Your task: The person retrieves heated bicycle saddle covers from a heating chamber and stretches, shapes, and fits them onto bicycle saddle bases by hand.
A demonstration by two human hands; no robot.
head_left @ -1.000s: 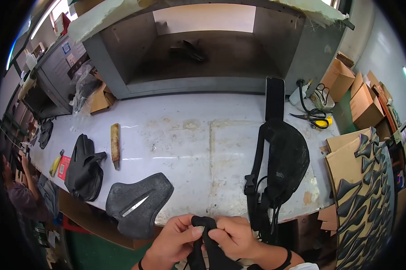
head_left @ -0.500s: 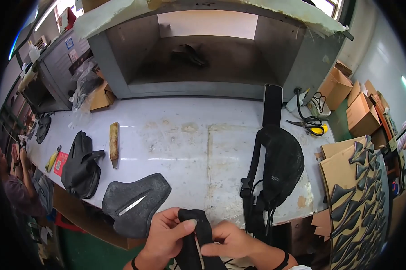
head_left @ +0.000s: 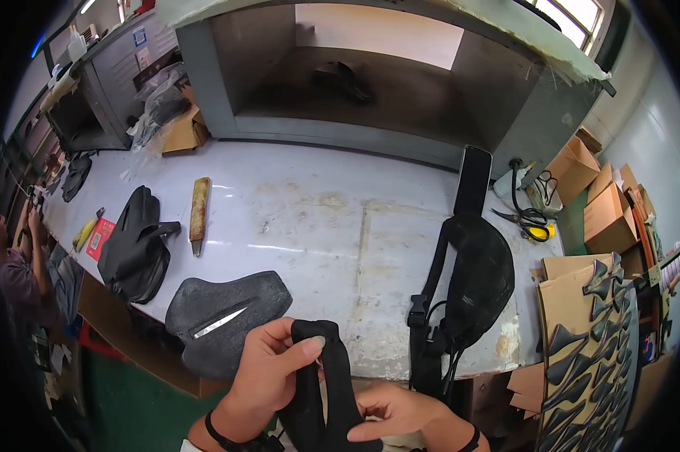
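Observation:
My left hand [head_left: 268, 377] pinches the top of a black soft cover piece [head_left: 340, 384] between thumb and fingers. A long slit runs down the middle of this piece, and its lower end leaves the frame. My right hand [head_left: 400, 413] is closed on the cover's right edge, lower down, with thumb and fingers bent around it. Just beyond my left hand lies a dark grey, saddle-shaped pad [head_left: 234, 297] with a slot through its middle, on the white table [head_left: 310, 256].
A wooden-handled tool [head_left: 200, 215], a black leather piece [head_left: 136, 252] and a red card [head_left: 100, 239] lie left. Right are a black waist bag [head_left: 479, 279], a phone [head_left: 473, 181], scissors [head_left: 532, 222] and a board of black saddles [head_left: 581, 346]. Behind stands a metal box [head_left: 355, 135]; a person [head_left: 35, 264] works far left.
The cover has risen in view and its slit is spread wider, with my left hand higher. My right hand has shifted slightly down and right along the edge. The camera view has tilted.

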